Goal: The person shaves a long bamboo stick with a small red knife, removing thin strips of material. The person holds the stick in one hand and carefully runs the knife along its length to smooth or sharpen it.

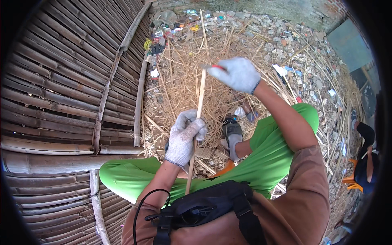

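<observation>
A long, pale bamboo strip (201,94) stretches from my lap away over the ground. My left hand (183,138), in a whitish knit glove with brown stains, is closed around its middle. In my right hand (238,76), also gloved, is a knife (219,67) with a red handle, held farther along the strip. Its short blade lies across the strip or just over it; contact is hard to make out. The fingers of my right hand are partly hidden behind the back of the glove.
A bamboo slat wall (69,81) rises on the left. Straw-like shavings (222,92) cover the ground ahead, with rubble and litter around them. More thin strips (322,122) lie at the right. A person (367,151) sits on an orange stool (351,179) at the far right.
</observation>
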Available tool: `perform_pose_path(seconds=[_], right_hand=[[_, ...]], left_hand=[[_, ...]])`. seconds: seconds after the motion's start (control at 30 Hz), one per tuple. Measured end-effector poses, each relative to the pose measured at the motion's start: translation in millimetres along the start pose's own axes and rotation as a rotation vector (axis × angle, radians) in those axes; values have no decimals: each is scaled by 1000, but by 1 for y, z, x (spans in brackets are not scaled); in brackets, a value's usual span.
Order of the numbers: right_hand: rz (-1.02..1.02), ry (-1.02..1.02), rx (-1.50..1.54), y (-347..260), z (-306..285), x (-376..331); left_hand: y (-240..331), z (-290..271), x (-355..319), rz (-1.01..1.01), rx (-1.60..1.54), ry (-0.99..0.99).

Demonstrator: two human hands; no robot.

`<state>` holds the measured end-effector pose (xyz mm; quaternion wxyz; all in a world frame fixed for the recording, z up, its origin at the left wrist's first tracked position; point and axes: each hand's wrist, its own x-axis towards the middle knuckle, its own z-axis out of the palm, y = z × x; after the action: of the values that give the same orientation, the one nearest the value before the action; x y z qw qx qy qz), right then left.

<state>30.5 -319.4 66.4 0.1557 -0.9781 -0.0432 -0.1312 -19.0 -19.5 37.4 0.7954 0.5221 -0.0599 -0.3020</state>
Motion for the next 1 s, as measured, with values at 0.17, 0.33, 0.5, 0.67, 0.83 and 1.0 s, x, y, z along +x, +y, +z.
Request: perform_pose_path(seconds=[0.17, 0.33, 0.5, 0.67, 0.83, 1.0], right_hand=[[-99, -142, 49, -38, 5, -13], [70, -122, -24, 0, -11, 14], [257, 138, -113, 58, -20, 24], [82, -2, 133, -5, 0, -4], [-124, -68, 159, -32, 16, -16], [113, -12, -23, 10, -2, 15]], left_hand=[[5, 6, -1, 19, -9, 97], [0, 2, -8, 25, -2, -12], [-3, 10, -11, -4, 35, 25], [0, 0, -6, 16, -6, 35], [-1, -2, -4, 27, -57, 63], [2, -2, -4, -8, -104, -41]])
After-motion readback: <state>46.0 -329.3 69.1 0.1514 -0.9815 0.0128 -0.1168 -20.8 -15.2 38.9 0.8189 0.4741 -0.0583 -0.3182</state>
